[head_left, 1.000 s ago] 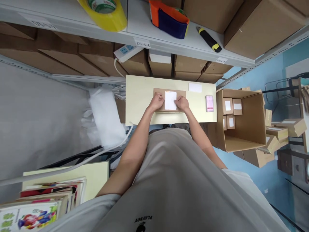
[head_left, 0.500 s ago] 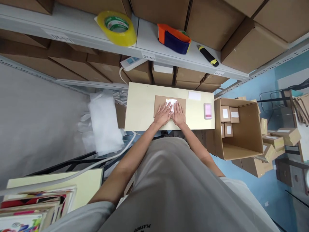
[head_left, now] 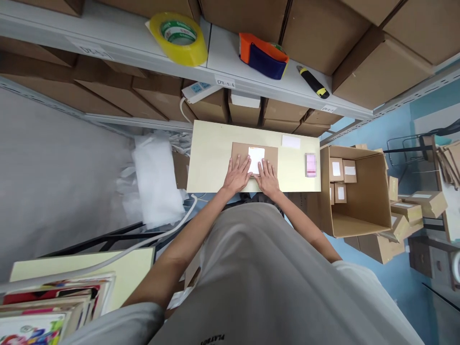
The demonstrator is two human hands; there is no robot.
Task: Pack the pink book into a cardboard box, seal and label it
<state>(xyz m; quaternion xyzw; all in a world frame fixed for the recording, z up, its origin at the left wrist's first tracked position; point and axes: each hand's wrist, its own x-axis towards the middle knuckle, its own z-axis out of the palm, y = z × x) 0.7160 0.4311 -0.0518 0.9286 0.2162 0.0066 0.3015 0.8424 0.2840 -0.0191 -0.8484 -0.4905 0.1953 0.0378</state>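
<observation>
A flat brown cardboard box (head_left: 272,152) lies on the pale yellow table (head_left: 212,158) in front of me. On its top, near the middle, is a white label (head_left: 256,158). My left hand (head_left: 237,176) rests on the left part of the box, fingers stretched out and spread, the fingertips beside the label's left edge. Across from it, my right hand (head_left: 267,178) lies on the box with its fingers apart, close to the label's lower right edge. Neither hand grips anything. The near edge of the box is partly hidden under the hands.
A white paper slip (head_left: 291,141) and a pink stack (head_left: 310,165) lie on the table's right. A large open carton (head_left: 370,191) with several labelled small boxes stands beside it. Overhead, the shelf holds yellow tape (head_left: 194,50), a tape dispenser (head_left: 266,60) and a utility knife (head_left: 312,82).
Both hands have slid toward me over the box and moved apart from the label, so more of the label shows. The box stays in place on the table.
</observation>
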